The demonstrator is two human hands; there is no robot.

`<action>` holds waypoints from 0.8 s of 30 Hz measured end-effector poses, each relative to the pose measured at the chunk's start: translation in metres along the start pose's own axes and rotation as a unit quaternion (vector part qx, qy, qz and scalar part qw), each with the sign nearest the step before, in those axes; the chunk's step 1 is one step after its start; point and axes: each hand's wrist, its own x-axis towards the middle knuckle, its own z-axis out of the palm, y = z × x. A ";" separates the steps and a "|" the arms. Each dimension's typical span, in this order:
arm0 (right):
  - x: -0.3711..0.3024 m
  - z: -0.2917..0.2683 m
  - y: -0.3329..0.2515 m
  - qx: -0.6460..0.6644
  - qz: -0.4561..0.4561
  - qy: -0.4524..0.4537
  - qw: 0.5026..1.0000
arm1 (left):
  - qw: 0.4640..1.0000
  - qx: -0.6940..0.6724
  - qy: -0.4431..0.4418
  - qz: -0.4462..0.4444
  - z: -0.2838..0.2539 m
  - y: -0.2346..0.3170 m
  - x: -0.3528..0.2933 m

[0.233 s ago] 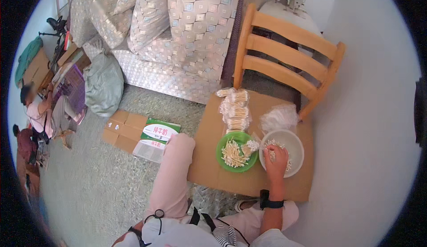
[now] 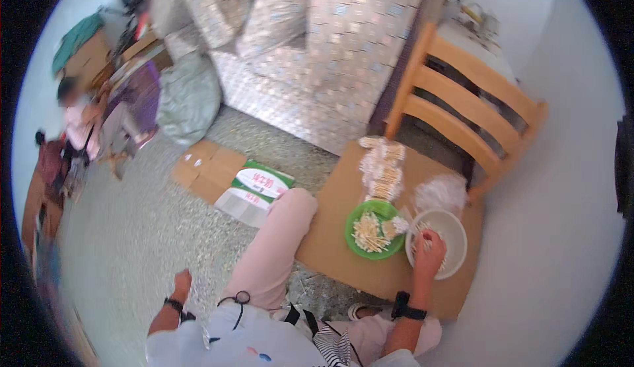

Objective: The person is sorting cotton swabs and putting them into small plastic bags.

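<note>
Overlapping rim of white bowl (image 2: 454, 236), right hand (image 2: 429, 249) over cotton swabs (image 2: 424, 225), left hand (image 2: 183, 283) well apart over floor (image 2: 112, 248), grips unclear

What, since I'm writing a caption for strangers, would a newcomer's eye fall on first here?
Probably the bright green bowl of cotton swabs, right of centre on a brown cardboard sheet, and the white bowl beside it, with the person's right hand over it. Next might come the wooden chair back rising behind them at upper right, and the pale patterned sofa across the top centre.
</note>
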 end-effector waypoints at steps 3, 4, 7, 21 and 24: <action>0.007 0.005 -0.004 -0.008 -0.026 -0.032 0.999 | 0.994 -0.076 -0.021 -0.079 -0.015 0.005 0.001; 0.007 0.009 -0.014 0.004 -0.034 -0.039 0.999 | 0.990 -0.103 -0.031 -0.096 -0.018 0.006 0.005; 0.009 0.009 -0.018 -0.009 -0.033 -0.054 0.998 | 0.969 -0.194 -0.069 -0.135 -0.030 -0.001 0.008; -0.006 -0.025 0.023 -0.083 0.009 -0.030 0.996 | 0.498 -0.601 -0.580 -0.234 0.023 0.038 0.020; -0.011 -0.033 0.015 -0.070 0.010 -0.003 0.997 | 0.643 -0.560 -0.451 -0.265 -0.028 0.009 0.034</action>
